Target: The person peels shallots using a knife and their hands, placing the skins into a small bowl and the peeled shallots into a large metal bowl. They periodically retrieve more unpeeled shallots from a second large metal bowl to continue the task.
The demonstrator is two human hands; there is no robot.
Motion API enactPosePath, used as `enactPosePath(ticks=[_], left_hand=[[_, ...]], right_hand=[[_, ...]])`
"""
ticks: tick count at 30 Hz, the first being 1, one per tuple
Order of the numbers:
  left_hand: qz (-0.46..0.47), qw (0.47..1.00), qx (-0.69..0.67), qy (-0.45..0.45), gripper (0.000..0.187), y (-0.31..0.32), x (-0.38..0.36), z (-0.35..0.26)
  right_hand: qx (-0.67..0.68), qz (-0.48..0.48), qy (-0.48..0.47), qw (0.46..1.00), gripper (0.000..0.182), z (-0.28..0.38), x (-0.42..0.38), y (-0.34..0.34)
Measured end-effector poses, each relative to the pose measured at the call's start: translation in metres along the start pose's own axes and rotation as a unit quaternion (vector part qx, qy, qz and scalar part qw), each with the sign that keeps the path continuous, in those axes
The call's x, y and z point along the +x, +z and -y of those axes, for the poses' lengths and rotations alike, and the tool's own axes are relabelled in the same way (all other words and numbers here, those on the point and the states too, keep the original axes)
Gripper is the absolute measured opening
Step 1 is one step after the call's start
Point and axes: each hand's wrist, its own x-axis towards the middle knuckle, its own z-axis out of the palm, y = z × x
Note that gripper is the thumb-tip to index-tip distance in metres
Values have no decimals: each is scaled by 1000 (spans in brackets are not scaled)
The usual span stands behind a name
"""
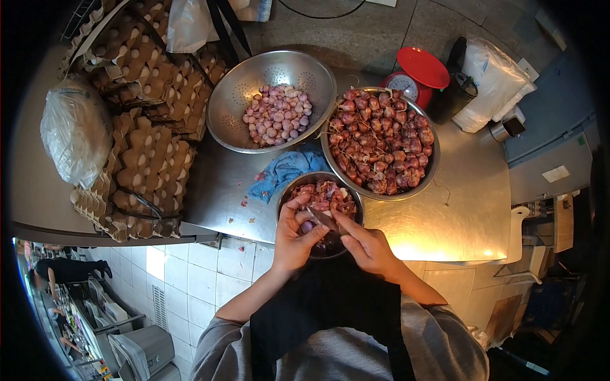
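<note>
My left hand (293, 236) is closed around a purple shallot (307, 227), its fingers hiding part of it. My right hand (368, 246) grips a small knife (321, 218), with the blade angled toward the shallot. Both hands are over a metal bowl (280, 202) of reddish skins (327, 192). Behind it, to the right, stands a larger bowl (436, 159) heaped with unpeeled shallots (384, 140). At the back left, peeled shallots (277, 114) lie in a steel colander (222, 108).
A blue cloth (286, 173) lies on the steel table (470, 209) behind the small bowl. Egg trays (152, 159) with eggs and a plastic bag (76, 133) are at left. A red scale (422, 68) stands at the back right. Other people (67, 270) are far left.
</note>
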Motion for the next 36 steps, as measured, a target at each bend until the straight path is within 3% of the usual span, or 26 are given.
enactPosePath(ticks=[4,9,13,15,17,22,25,29,31,33,36], left_hand=[[-23,999,19,13,56,1,1,3],[18,997,-65,-43,46,7,-3,-9],[51,982,-162,-88,35,4,1,-5],[55,974,-186,-113,30,-2,2,-1],[57,976,-179,-114,26,-2,2,-1],[85,986,-109,-93,27,-8,1,5],[13,979,-115,-167,40,0,1,-13],[26,979,-35,-199,56,-8,5,-22],[34,977,-9,-209,60,-14,12,-28],[30,973,10,-227,54,-16,25,-46],[59,980,61,-180,41,-15,55,-82]], right_hand=[[82,11,28,996,38,-4,0,-1],[226,-11,128,966,39,-13,2,-4],[183,-9,102,978,42,-15,3,-11],[224,23,131,966,44,-9,2,-15],[350,84,190,913,46,-7,-1,-18],[330,52,182,925,46,-3,1,-6],[331,21,193,923,45,-6,2,-6],[307,27,228,924,44,-7,-1,-12],[271,7,189,944,42,-11,-2,-8],[250,-2,173,953,41,-13,-3,-7],[254,5,187,949,39,-10,-5,-9]])
